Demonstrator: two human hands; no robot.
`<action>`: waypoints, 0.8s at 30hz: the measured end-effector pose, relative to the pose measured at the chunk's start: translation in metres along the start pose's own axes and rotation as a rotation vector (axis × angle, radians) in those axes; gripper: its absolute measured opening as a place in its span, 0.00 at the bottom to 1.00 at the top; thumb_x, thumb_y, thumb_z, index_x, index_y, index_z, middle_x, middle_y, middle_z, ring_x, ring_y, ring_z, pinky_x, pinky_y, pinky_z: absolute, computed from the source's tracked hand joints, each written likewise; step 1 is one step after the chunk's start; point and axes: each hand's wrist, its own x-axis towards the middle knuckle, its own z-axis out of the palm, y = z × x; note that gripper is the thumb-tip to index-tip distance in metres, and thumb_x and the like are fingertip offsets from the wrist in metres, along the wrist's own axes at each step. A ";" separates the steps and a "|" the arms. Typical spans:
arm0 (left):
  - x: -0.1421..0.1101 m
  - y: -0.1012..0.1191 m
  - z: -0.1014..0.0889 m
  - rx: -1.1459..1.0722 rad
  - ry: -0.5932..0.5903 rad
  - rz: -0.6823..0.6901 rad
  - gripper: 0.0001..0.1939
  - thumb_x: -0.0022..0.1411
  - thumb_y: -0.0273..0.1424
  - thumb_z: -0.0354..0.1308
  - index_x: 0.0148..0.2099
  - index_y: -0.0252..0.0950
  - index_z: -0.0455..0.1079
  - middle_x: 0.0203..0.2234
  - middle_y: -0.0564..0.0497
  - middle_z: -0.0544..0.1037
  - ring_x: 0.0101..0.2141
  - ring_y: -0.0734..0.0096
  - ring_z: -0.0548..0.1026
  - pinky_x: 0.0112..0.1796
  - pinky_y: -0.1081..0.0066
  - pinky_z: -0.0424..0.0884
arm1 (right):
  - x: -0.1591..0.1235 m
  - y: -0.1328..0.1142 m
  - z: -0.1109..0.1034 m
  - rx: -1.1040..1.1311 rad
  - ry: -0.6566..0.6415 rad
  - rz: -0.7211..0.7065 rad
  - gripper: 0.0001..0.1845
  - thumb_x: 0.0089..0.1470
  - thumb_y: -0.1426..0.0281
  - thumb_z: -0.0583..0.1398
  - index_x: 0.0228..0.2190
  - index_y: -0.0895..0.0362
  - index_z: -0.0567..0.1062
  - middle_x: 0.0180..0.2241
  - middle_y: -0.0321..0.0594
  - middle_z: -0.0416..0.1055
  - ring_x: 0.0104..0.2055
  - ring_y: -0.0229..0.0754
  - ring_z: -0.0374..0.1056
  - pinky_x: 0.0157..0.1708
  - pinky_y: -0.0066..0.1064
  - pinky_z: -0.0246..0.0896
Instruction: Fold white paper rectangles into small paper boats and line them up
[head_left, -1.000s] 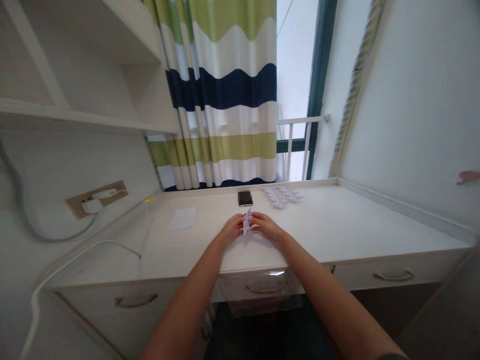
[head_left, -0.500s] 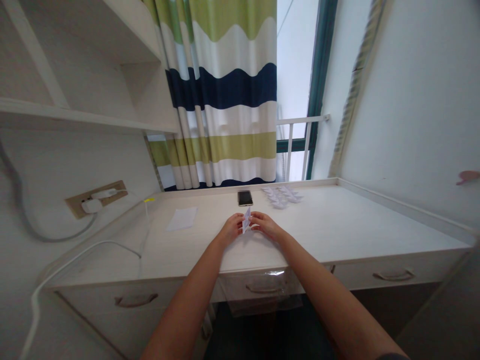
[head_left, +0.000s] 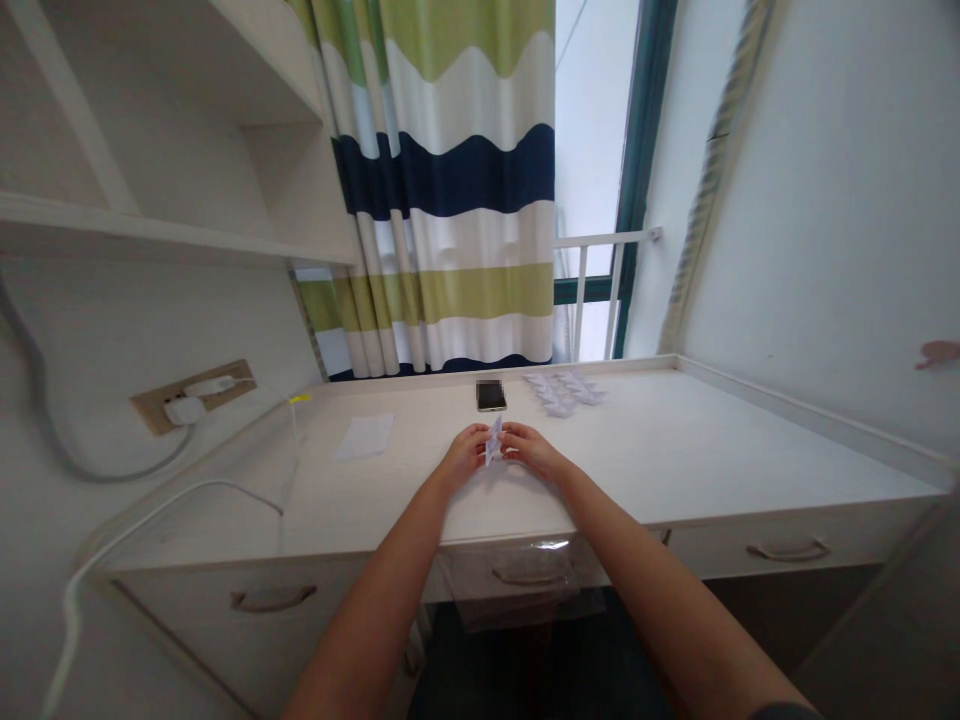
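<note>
Both hands — left grip (head_left: 465,453) and right grip (head_left: 531,447) — closed on a small folded paper figure (head_left: 493,441), a phone (head_left: 490,395) just beyond on the counter (head_left: 712,440).

Fig.: folded paper (head_left: 493,441), partly hidden by L hand (head_left: 463,456) & R hand (head_left: 534,450), too small for me to read its shape; paper pile (head_left: 562,393) likewise; phone screen (head_left: 490,396) blurred; forearms (head_left: 360,625) cut off by lower edge.

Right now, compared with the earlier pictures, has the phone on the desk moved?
No. The phone lies in the same place, with the same gap to the desk's back edge and to the folded paper pieces.
</note>
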 end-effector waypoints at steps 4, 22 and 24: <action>0.001 -0.001 -0.001 0.026 -0.003 -0.001 0.10 0.41 0.29 0.57 0.29 0.35 0.60 0.21 0.55 0.68 0.23 0.77 0.68 0.26 0.75 0.63 | -0.002 -0.003 0.001 -0.006 0.006 0.010 0.12 0.36 0.66 0.63 0.27 0.57 0.71 0.25 0.33 0.66 0.25 0.31 0.60 0.29 0.27 0.55; 0.002 -0.001 -0.001 0.095 0.000 0.017 0.11 0.40 0.31 0.58 0.27 0.35 0.60 0.20 0.55 0.67 0.23 0.76 0.67 0.25 0.75 0.63 | 0.000 0.000 -0.002 0.030 -0.010 -0.011 0.12 0.37 0.65 0.62 0.27 0.57 0.72 0.25 0.35 0.68 0.27 0.33 0.62 0.30 0.27 0.56; 0.002 -0.001 -0.001 0.093 0.001 0.025 0.11 0.40 0.31 0.58 0.27 0.35 0.60 0.20 0.55 0.67 0.23 0.77 0.67 0.25 0.75 0.63 | 0.000 0.000 -0.001 0.037 -0.011 -0.010 0.12 0.37 0.65 0.62 0.27 0.57 0.72 0.25 0.34 0.67 0.27 0.33 0.62 0.29 0.27 0.56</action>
